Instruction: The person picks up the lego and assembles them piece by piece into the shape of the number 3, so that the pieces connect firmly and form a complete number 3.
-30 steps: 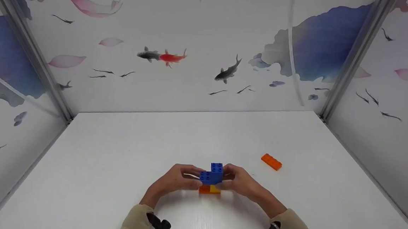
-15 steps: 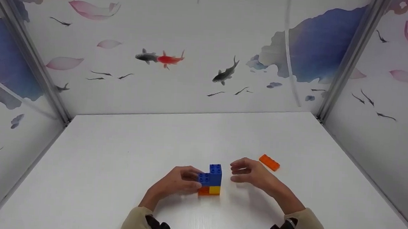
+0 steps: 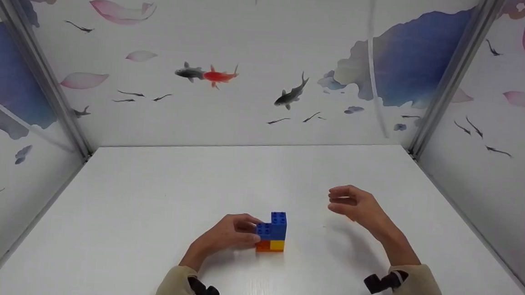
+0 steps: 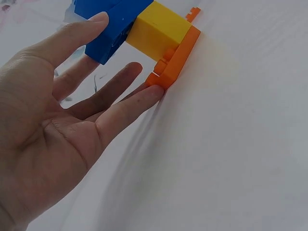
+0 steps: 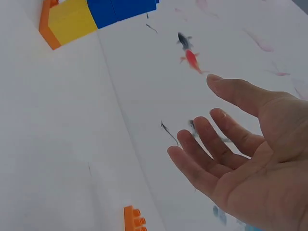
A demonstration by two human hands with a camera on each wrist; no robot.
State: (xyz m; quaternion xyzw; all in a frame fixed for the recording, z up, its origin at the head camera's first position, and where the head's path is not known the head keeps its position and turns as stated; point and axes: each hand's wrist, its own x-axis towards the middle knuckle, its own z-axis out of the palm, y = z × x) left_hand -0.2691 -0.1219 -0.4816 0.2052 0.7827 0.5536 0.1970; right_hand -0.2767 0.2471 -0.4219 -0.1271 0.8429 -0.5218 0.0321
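Note:
A small stack of toy bricks stands on the table in the head view: an orange plate (image 4: 182, 57) at the bottom, a yellow brick (image 3: 277, 245) on its right part, and blue bricks (image 3: 278, 230) on top, stepped up at the right. My left hand (image 3: 227, 231) pinches the blue part from the left with thumb and index finger; a lower fingertip touches the orange plate's end. My right hand (image 3: 358, 207) hovers at the right, fingers loosely spread and holding nothing. Beneath it lies a loose orange brick (image 5: 130, 219), mostly hidden in the head view.
The white table (image 3: 173, 183) is bounded by printed panels at the back (image 3: 237, 114) and both sides. Metal posts stand in the two back corners. A dark camera mount sits on each wrist.
My right hand has let go of the stack and moved right and away from me, over the loose orange brick. The left hand and the stack have stayed in place.

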